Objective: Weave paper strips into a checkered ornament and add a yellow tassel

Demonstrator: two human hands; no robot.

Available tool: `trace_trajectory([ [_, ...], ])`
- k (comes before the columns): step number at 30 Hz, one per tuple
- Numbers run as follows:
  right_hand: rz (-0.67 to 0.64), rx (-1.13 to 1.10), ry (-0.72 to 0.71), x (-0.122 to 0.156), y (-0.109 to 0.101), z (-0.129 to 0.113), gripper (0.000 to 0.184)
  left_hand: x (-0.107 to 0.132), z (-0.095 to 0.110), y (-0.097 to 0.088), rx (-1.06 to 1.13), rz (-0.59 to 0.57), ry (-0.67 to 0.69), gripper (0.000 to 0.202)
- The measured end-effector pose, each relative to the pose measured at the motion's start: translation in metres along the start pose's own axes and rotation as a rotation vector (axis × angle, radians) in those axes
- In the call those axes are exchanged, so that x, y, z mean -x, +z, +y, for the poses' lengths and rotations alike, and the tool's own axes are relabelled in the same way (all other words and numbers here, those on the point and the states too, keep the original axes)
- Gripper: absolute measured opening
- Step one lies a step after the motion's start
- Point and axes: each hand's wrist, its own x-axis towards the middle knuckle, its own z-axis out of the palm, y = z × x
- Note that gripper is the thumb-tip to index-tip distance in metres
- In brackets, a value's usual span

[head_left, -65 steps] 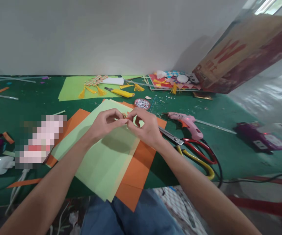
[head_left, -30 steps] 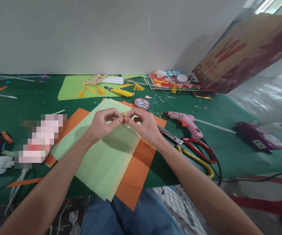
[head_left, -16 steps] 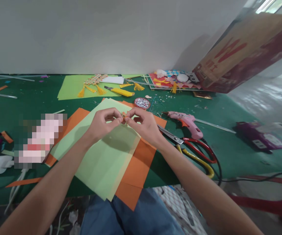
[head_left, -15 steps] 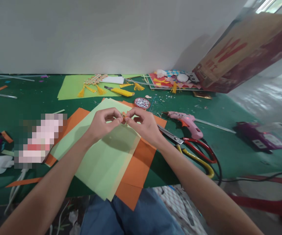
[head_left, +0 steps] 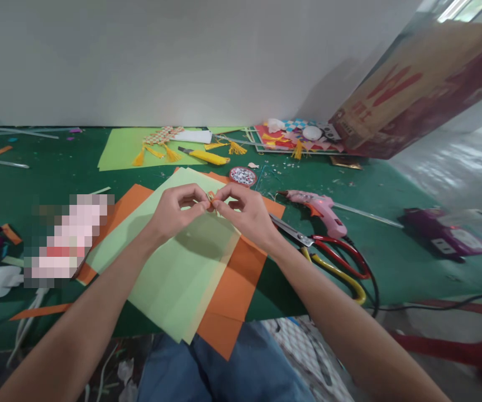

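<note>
Between my fingertips is a tiny orange and pale-green piece, apparently folded paper (head_left: 211, 196); the fingers cover most of it. My left hand (head_left: 180, 207) pinches it from the left, thumb and forefinger together. From the other side my right hand (head_left: 246, 211) pinches the same piece, fingers curled. Both hands are above light-green paper sheets (head_left: 177, 268), which lie slanted over orange sheets (head_left: 241, 273). Just right of my right wrist rest scissors (head_left: 337, 257) with red and yellow handles.
A pink glue gun (head_left: 318, 209) with a clear stick lies right of my hands. Behind are a small round dish (head_left: 243, 176), a yellow utility knife (head_left: 207, 156) and yellow tassels (head_left: 169, 153). A paper bag (head_left: 416, 95) stands at the back right; a purple power strip (head_left: 445, 234) lies right.
Both hands stay almost in place. The small piece between the fingertips has turned slightly; everything else on the table looks the same.
</note>
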Motion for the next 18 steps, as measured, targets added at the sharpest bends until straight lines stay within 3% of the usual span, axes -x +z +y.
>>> trace_trajectory([
  [8, 0.045, 0.240, -0.287, 0.002, 0.001, 0.006, 0.009, 0.001, 0.000, 0.001, -0.060, -0.012, 0.012, 0.008],
  [18, 0.164, 0.407, -0.470, 0.003, 0.005, 0.015, 0.014, 0.000, -0.001, 0.002, -0.111, -0.021, 0.039, 0.006],
])
